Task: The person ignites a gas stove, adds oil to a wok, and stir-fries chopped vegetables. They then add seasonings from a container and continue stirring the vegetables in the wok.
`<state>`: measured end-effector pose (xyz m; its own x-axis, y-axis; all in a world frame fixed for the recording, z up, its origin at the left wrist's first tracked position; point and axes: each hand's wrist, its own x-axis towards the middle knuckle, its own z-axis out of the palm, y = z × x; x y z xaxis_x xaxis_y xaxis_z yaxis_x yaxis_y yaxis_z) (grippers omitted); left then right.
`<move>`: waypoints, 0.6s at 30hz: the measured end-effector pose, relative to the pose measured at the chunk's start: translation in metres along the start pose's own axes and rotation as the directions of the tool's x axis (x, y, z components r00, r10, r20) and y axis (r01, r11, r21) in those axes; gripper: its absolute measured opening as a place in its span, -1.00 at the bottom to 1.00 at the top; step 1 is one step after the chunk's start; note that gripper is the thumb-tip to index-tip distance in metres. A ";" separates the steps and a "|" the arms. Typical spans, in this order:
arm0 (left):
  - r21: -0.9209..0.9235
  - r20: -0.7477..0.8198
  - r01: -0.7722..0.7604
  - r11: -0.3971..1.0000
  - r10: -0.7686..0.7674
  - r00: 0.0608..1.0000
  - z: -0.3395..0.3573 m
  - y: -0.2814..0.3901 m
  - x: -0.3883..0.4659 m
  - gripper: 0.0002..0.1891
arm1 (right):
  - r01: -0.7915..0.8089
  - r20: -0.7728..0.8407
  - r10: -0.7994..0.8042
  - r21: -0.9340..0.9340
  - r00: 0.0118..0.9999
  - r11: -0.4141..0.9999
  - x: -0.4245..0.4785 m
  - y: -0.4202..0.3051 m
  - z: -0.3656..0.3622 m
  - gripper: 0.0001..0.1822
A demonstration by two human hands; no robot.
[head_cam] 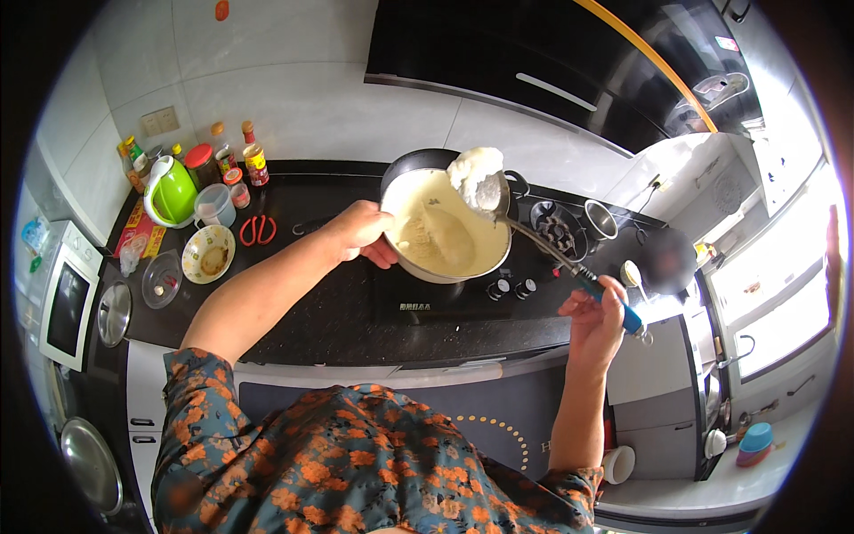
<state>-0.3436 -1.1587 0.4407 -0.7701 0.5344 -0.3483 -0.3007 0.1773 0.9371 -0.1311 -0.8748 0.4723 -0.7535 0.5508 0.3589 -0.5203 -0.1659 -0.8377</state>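
My left hand (363, 235) grips the left rim of a cream-coloured pot (459, 275), which is tilted over the stove. Inside, a pale, powdery or pasty residue (437, 240) lies on the bottom. My right hand (597, 310) holds the blue handle of a metal ladle or turner (544, 245). Its head carries a white, soft lump (477, 170) above the pot's upper right rim. Behind the pot shows part of a black pan (417, 160). What supports the pot is hidden.
At right are a gas burner (557, 230), a steel cup (600, 220) and a small bowl (630, 274) with a spoon. Leftward stand red-handled scissors (258, 231), a patterned bowl (208, 255), a green kettle (172, 193) and several bottles. A range hood (494, 53) hangs above.
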 end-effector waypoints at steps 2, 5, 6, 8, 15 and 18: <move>0.000 -0.032 -0.025 1.000 0.025 0.999 -0.016 -0.007 -0.007 -0.71 | 0.006 0.001 -0.006 0.001 1.000 1.000 0.020 -0.005 0.005 -0.70; 0.041 -0.084 -0.057 0.998 0.060 0.995 -0.038 -0.013 -0.038 -0.70 | 0.012 0.000 -0.012 -0.013 1.000 1.000 0.052 -0.001 -0.001 -0.73; 0.034 -0.104 -0.083 0.996 0.086 0.991 -0.044 -0.014 -0.055 -0.70 | 0.012 0.015 -0.012 -0.047 1.000 0.999 0.062 0.003 -0.002 -0.75; 0.012 -0.173 -0.106 0.994 0.106 0.979 -0.056 -0.022 -0.087 -0.70 | 0.008 0.075 0.006 -0.196 0.997 0.981 0.082 0.015 -0.003 -0.79; -0.069 -0.379 -0.067 0.995 0.036 0.925 -0.076 -0.058 -0.162 -0.64 | 0.724 0.763 -0.151 -0.502 0.628 0.474 0.097 0.072 0.027 -0.76; -0.107 -0.435 -0.046 0.993 -0.006 0.900 -0.078 -0.071 -0.180 -0.64 | 0.813 0.887 0.080 -0.450 0.454 0.371 0.103 0.093 0.021 -0.70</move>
<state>-0.2273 -1.3319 0.4349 -0.9365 0.1202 -0.3295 -0.3240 0.0629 0.9440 -0.2657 -0.8510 0.4398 -0.7408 -0.4887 0.4609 -0.6244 0.7540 -0.2040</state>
